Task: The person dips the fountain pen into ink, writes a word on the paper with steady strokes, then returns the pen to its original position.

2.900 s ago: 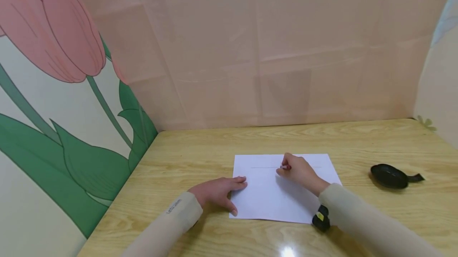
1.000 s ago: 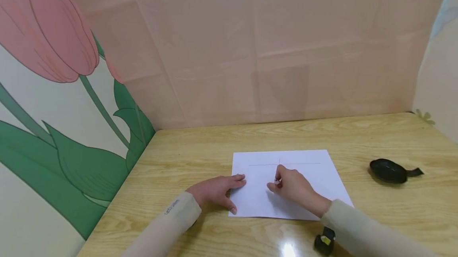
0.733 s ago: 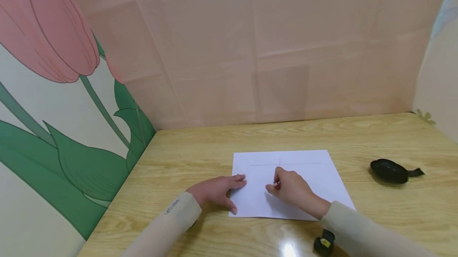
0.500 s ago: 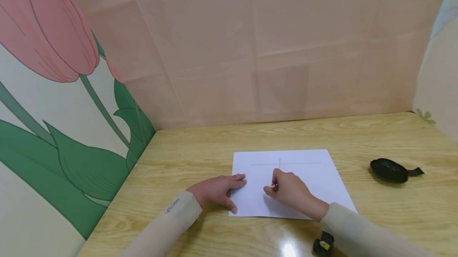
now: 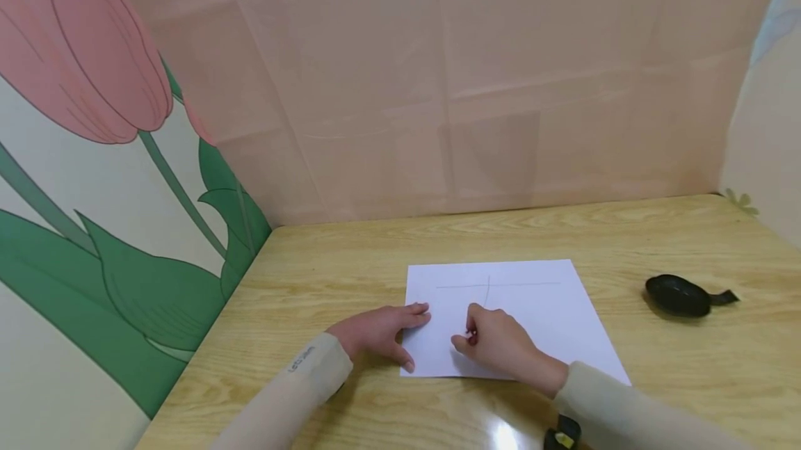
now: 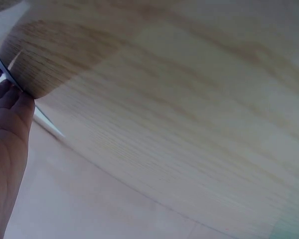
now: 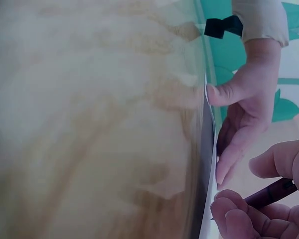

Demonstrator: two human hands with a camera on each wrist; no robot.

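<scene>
A white sheet of paper point(image 5: 551, 318) lies on the wooden table, with a long thin horizontal line near its far edge. A second line point(image 5: 488, 290) crosses it and bends slightly left as it runs down to my right hand point(image 5: 503, 346). That hand grips a dark red pen point(image 7: 271, 193) between thumb and fingers. In the head view the fingers hide most of the pen, and its tip is out of sight. My left hand point(image 5: 380, 333) rests with spread fingers on the paper's left edge; the left wrist view shows it at the sheet's rim.
Right of the paper sits a small black pan-shaped dish point(image 5: 678, 295) with a short handle. A pinkish cloth point(image 5: 488, 88) hangs behind the table point(image 5: 338, 262). A wall with painted tulips point(image 5: 112, 53) stands at the left.
My right hand has moved toward me and left across the paper. The line crossing the horizontal one has appeared and grown longer. My left hand has stayed on the paper's left edge.
</scene>
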